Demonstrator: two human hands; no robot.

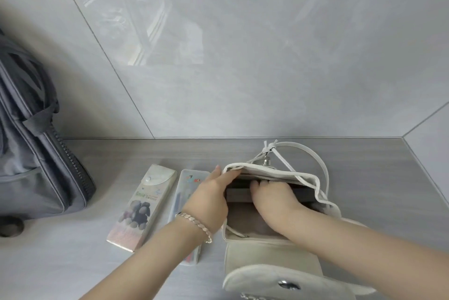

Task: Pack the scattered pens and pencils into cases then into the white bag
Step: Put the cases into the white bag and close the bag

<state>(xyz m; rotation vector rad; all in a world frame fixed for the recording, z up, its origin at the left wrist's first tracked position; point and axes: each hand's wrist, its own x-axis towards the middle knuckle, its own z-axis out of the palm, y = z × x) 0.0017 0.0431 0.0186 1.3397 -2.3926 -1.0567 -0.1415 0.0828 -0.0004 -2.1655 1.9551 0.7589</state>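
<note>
Nearest, the white bag's [272, 254] open flap [279, 280] is lying flat on the grey surface [376, 190], its metal snap [289, 285] facing up. Both forearms are reaching over the bag, the left wrist wearing a bracelet [194, 220]. The left hand [209, 202] is holding the bag's left rim, its fingers hooking over the edge and keeping the mouth wide. The right hand [274, 200] is sitting inside the bag, its fingers curling over a dark case [237, 194] standing in the opening. Just left of the bag, a clear case [187, 192] of pens is lying partly under the left arm. A white printed case [143, 205] is lying beside it, farther left. Well left of the bag, a grey bag [31, 166] is leaning against the tiled wall [243, 56]. Behind the bag, its strap [315, 161] is looping up.
</note>
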